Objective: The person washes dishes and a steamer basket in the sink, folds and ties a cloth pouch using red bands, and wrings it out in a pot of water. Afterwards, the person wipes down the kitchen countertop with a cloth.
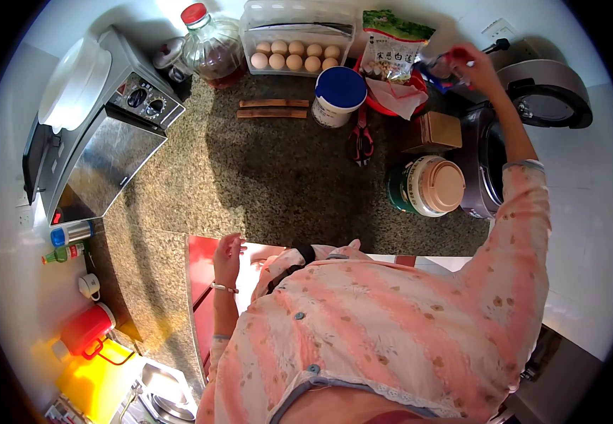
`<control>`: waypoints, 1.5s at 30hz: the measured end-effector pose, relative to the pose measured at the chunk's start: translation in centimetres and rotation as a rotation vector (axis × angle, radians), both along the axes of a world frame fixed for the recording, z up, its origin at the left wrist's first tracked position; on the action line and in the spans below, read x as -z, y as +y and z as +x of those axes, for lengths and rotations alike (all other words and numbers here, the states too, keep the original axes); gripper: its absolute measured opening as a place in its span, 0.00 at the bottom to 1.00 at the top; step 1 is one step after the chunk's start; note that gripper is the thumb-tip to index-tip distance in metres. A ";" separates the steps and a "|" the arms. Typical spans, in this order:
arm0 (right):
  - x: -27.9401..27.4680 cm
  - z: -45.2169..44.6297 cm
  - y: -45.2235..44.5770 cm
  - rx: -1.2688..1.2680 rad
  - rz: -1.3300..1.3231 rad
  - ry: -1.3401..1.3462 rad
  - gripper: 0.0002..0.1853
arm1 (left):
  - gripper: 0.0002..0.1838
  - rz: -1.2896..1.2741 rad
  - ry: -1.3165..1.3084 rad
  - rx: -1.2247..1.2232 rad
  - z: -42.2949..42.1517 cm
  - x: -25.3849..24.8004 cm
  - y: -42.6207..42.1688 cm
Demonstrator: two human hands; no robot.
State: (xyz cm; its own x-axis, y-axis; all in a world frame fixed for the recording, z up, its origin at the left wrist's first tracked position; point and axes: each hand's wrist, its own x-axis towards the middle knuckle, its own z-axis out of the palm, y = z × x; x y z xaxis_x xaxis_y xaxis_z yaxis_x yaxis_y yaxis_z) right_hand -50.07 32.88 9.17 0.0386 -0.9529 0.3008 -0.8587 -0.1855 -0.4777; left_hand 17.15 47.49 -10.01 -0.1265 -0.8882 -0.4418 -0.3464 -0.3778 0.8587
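Counter (179, 191): speckled stone, sunlit forward of the left hand, shadowed between the hands.
Right hand (468, 65): stretched far forward, fingers curled at a clear, blue-marked packet (431, 73); whether it was firmly gripped could not be told. A slip could be caused by the long one-handed reach.
Left hand (228, 253): held empty, fingers loosely parted, by the counter's near edge; no support was given to the packet.
Red basket (375, 103): set just left of the right hand, crowded by a printed bag (393, 54); a snag or tip could be caused by a sideways pull.
Cooker (473, 134): apparently open below the right forearm; anything dropped could be caught inside, and the sleeve (518, 212) could be hooked.
Tin box (441, 132): placed bodyward of the right hand; could be knocked by a low return.
Scissors (361, 147): laid between the hands, handles bodyward; could be brushed.
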 end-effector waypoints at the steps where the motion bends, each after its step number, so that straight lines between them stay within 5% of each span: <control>1: -0.2 2.9 0.1 -0.064 0.092 0.033 0.14 | 0.14 0.001 0.001 -0.003 -0.1 0.1 0.0; 5: 4.5 8.6 -1.1 -0.185 0.212 0.300 0.14 | 0.13 -0.009 0.021 -0.012 -0.2 -0.1 0.1; 10: 12.0 10.5 -2.7 -0.219 0.017 0.483 0.20 | 0.11 -0.024 -0.002 -0.035 -0.3 -0.1 0.2; 14: 9.9 11.5 -2.7 -0.128 -0.004 0.324 0.20 | 0.11 -0.032 -0.030 -0.028 0.2 0.1 0.8; 19: 5.8 10.7 -1.4 0.273 0.143 0.722 0.20 | 0.13 -0.021 -0.009 -0.043 0.1 0.9 0.9; 22: 9.0 6.6 -1.0 0.341 0.303 0.642 0.21 | 0.13 -0.001 -0.022 -0.026 -0.4 0.4 0.6; 29: 9.9 4.3 -2.3 0.262 0.431 0.424 0.21 | 0.12 -0.018 -0.043 -0.009 -0.2 0.6 0.6; 33: 11.0 4.2 -2.5 0.279 0.348 0.521 0.20 | 0.12 -0.020 -0.031 -0.016 -0.7 0.4 0.4; 37: 10.2 2.8 -5.0 0.219 0.552 0.560 0.24 | 0.13 -0.063 -0.068 -0.004 -1.1 -0.4 0.6; 39: 5.6 6.8 -4.6 0.236 0.495 0.691 0.22 | 0.12 -0.044 -0.037 -0.056 -1.0 -0.9 0.9; 41: 4.5 8.9 -4.6 0.152 -0.004 0.667 0.19 | 0.13 -0.127 -0.124 -0.068 -0.6 -1.0 1.5; 45: 0.5 20.7 -3.2 -0.209 -0.348 0.467 0.17 | 0.13 -0.044 -0.110 -0.173 0.9 1.2 3.5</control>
